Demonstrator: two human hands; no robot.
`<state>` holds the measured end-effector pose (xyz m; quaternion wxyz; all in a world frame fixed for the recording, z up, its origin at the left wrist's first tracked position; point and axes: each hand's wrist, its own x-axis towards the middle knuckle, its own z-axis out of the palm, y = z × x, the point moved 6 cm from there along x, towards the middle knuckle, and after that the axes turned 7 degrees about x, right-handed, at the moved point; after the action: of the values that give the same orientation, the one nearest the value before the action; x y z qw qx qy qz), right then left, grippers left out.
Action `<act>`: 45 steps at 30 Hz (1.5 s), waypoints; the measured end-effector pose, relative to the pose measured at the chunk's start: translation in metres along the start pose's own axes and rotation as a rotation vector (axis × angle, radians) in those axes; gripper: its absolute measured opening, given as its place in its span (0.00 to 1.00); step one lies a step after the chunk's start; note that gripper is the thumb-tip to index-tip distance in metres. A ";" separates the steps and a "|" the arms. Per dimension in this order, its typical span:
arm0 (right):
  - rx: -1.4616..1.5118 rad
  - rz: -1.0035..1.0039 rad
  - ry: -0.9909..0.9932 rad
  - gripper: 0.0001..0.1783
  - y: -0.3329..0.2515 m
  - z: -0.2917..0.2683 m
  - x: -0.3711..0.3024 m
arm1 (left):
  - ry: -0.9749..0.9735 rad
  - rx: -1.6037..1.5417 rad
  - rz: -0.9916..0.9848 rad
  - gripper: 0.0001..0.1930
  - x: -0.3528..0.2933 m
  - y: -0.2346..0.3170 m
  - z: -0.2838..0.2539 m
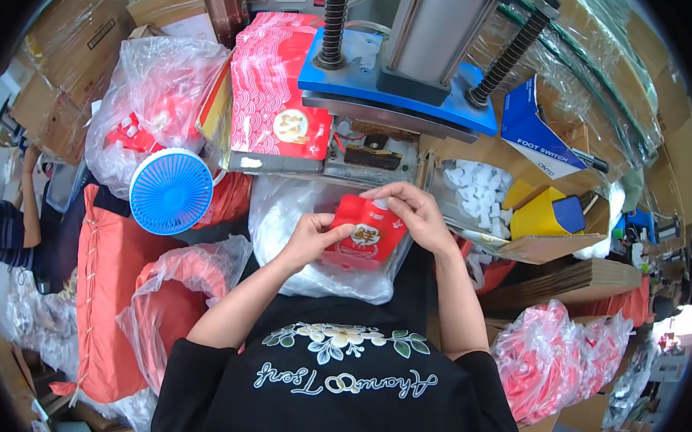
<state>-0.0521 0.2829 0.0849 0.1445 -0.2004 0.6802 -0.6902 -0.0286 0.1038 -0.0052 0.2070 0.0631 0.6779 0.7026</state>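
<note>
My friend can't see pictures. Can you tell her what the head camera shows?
Two bare hands, left hand and right hand, hold a small red pouch over a clear plastic bag. Behind stand a blue press machine, stacked red pouches and a blue fan.

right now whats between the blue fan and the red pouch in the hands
In the head view, the left hand and a clear plastic bag lie between the blue fan and the red pouch; the right hand holds its far edge.

Both bare forearms came up from the lower edge and met at centre. The left hand (310, 238) curled, thumb and fingers pinched on the pouch (365, 233) at its left side. The right hand (413, 212) arched over the top, fingertips pressed on its upper edge.
</note>
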 end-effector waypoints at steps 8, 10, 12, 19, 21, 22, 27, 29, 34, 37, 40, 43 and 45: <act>-0.354 -0.031 0.477 0.20 -0.001 -0.061 -0.008 | 0.079 -0.141 -0.050 0.15 0.031 0.017 0.003; -0.712 0.039 0.687 0.14 -0.009 -0.094 -0.021 | 0.176 -0.245 -0.130 0.14 0.037 0.035 0.004; -1.003 0.019 0.711 0.14 -0.009 -0.110 -0.029 | 0.170 -0.276 -0.072 0.13 0.050 0.043 0.006; -1.328 -0.018 0.659 0.10 0.017 -0.104 -0.016 | 0.255 -0.085 -0.046 0.13 0.064 0.047 -0.016; -1.204 -0.108 0.663 0.08 0.013 -0.101 -0.017 | 0.337 0.386 0.229 0.16 0.064 0.069 -0.040; -1.098 -0.102 0.703 0.08 0.011 -0.104 -0.020 | 0.531 0.696 0.365 0.20 0.051 0.086 -0.055; -0.138 -0.060 0.701 0.14 0.036 -0.133 -0.036 | 0.718 1.325 0.552 0.23 0.007 0.065 -0.091; -0.099 -0.015 0.693 0.15 0.036 -0.131 -0.041 | 0.691 1.154 0.524 0.12 -0.003 0.061 -0.105; -0.075 0.016 0.606 0.17 -0.005 -0.079 -0.031 | 0.587 0.595 0.479 0.04 -0.024 0.079 -0.085; -0.100 0.010 0.465 0.15 -0.020 -0.035 -0.013 | 0.405 0.384 0.256 0.04 -0.017 0.059 -0.058; -0.386 -0.057 0.262 0.11 -0.046 0.006 0.002 | 0.290 0.338 0.309 0.05 -0.019 0.040 -0.035; -0.397 -0.005 0.175 0.13 -0.029 0.007 0.007 | 0.206 0.178 0.246 0.07 -0.019 0.031 -0.022; -0.160 0.175 0.200 0.16 -0.011 0.001 0.008 | 0.187 0.327 0.322 0.10 -0.009 0.029 -0.023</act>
<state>-0.0578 0.2791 0.0968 0.1191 -0.0817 0.7587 -0.6352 -0.0349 0.0795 0.0234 0.0158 0.1376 0.7801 0.6101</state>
